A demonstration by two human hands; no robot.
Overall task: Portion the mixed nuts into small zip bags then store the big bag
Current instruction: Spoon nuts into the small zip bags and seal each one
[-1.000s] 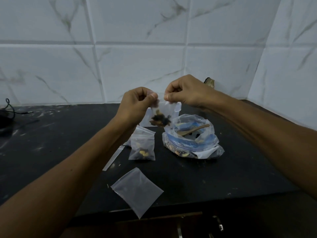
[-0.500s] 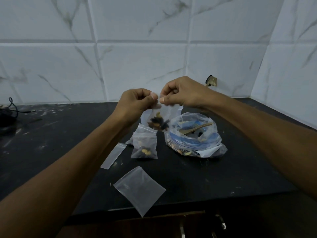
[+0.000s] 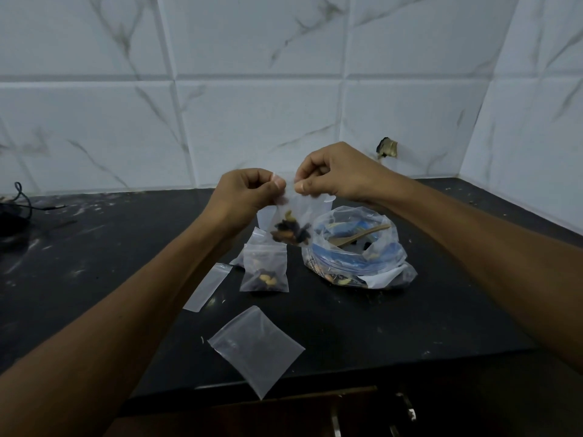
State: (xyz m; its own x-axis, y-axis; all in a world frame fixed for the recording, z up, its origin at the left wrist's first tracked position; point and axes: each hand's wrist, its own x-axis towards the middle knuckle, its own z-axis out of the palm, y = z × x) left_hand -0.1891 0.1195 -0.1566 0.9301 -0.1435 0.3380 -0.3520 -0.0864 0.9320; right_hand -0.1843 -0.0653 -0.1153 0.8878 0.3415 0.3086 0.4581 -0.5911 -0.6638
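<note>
A small clear zip bag [image 3: 291, 227] with dark mixed nuts at its bottom hangs above the black counter [image 3: 394, 326]. My left hand [image 3: 246, 195] and my right hand [image 3: 334, 175] both pinch its top edge, thumbs nearly touching. Behind and to the right of it, the big clear bag of nuts [image 3: 356, 250] sits open on the counter with a wooden spoon [image 3: 359, 236] inside. Below my left hand a filled small bag [image 3: 264, 268] stands on the counter. An empty small bag [image 3: 255, 345] lies flat near the front edge, another [image 3: 208, 287] beside my left forearm.
White marble-pattern tiles cover the back wall and the right wall, meeting in a corner. A dark cable [image 3: 19, 200] lies at the counter's far left. A wall fitting [image 3: 386, 148] sticks out behind my right hand. A wooden drawer front [image 3: 315, 411] shows below the counter edge.
My hands have drawn closer together along the top of the held bag. The view has shifted slightly; the bags on the counter have not moved.
</note>
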